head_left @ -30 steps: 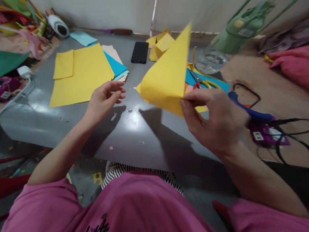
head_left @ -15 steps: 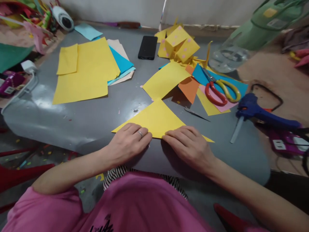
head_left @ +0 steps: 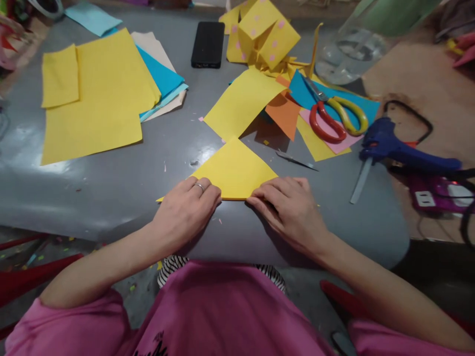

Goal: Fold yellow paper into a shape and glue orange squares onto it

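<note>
A sheet of yellow paper (head_left: 235, 170), folded into a triangle, lies on the grey table in front of me with its point facing away. Along its near folded edge, my left hand (head_left: 189, 205), with a ring on one finger, grips the left part. My right hand (head_left: 289, 205) pinches the same edge on the right, thumb below and fingers on top. A short gap of bare fold shows between the two hands. Both outer corners of the triangle are mostly covered by the hands.
Yellow sheets (head_left: 100, 99) lie at left over blue and pale ones. Behind are a black phone (head_left: 208, 44) and a dotted yellow paper model (head_left: 263, 34). At right are scissors (head_left: 334, 116), tweezers (head_left: 297, 160), a blue glue gun (head_left: 404, 153) and a water bottle (head_left: 345, 54).
The view has tipped downward and shifted a little. My fingers, earlier pressed flatter along the fold, now hold its edge more closely, and the left hand sits slightly further out.
</note>
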